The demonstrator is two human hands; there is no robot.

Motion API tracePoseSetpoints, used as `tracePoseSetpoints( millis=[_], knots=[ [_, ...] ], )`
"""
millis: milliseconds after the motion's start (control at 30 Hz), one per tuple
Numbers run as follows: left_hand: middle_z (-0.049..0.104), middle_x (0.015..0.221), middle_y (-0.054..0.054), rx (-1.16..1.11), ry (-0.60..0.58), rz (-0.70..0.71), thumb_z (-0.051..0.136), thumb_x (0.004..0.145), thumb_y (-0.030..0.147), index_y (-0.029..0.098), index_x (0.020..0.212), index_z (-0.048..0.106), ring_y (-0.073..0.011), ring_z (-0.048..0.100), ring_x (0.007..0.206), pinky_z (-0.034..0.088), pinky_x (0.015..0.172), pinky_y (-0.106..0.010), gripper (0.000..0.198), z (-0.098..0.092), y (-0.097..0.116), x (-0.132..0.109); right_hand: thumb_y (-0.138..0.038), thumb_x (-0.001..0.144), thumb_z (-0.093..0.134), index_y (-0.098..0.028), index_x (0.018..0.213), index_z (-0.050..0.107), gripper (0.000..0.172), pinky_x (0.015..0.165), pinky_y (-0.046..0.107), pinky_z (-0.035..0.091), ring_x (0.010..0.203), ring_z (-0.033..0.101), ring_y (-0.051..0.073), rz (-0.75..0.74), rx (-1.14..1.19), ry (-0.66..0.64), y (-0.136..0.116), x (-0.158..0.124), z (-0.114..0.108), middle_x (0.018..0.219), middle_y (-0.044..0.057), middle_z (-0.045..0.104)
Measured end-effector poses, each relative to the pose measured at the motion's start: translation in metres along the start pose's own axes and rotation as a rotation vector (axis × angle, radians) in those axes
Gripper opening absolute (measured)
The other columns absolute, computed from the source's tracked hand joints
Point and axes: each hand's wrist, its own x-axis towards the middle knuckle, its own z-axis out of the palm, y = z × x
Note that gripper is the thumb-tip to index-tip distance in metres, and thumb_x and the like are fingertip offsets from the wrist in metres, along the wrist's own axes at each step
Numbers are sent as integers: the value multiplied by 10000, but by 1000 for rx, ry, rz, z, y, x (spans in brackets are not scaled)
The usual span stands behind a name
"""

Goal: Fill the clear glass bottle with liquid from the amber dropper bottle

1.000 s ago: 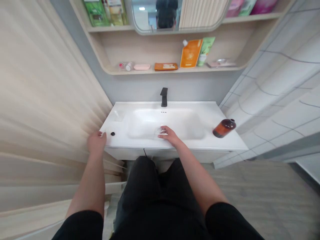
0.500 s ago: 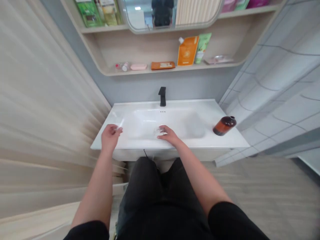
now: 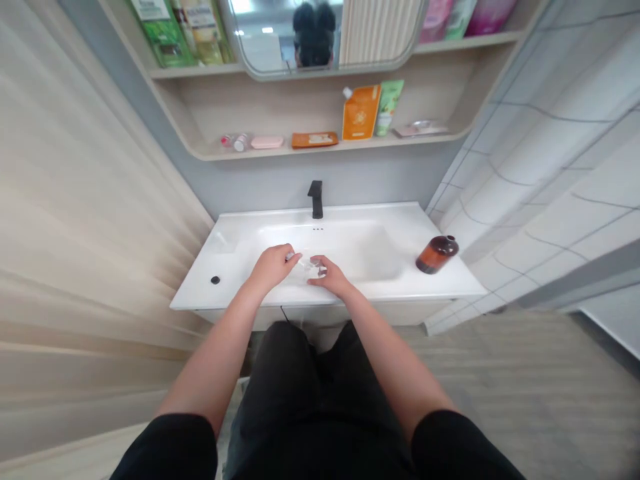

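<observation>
Over the white basin, my left hand and right hand are together on a clear object; one fumble could drop it.

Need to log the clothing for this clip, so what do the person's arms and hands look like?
The left hand and right hand are bare, with no gloves, and no watch shows on either wrist. The forearms are uncovered, and black sleeves end near the elbows.
</observation>
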Motion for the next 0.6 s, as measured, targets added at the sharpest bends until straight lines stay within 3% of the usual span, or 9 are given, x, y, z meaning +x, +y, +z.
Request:
tracePoseSetpoints(
  millis=[200, 367, 600],
  knots=[
    [832, 1007, -106, 91, -98, -23, 718, 1068, 497, 217, 1216, 749, -311, 784, 995, 528, 864, -360, 318, 24, 17, 19, -403, 643, 1003, -288, 1312, 710, 739, 969, 412, 594, 1224, 686, 284, -4, 2, -6, 0, 0, 0, 1349, 76, 738],
    [819, 990, -103, 95, -132, -48, 704, 1073, 519, 224, 1163, 737, -307, 780, 993, 518, 838, -355, 311, 48, 20, 18, -408, 652, 1011, -272, 1291, 718, 716, 944, 397, 598, 1226, 694, 285, 3, 4, 12, -3, 0, 0, 1342, 80, 753],
    [791, 1060, -100, 125, -153, 95, 724, 1051, 509, 231, 1122, 750, -288, 759, 1030, 529, 891, -353, 288, 29, 10, 16, -451, 665, 1025, -273, 1313, 731, 734, 897, 375, 595, 1166, 698, 270, -23, 29, -32, -7, -2, 2, 1280, 73, 775]
  ],
)
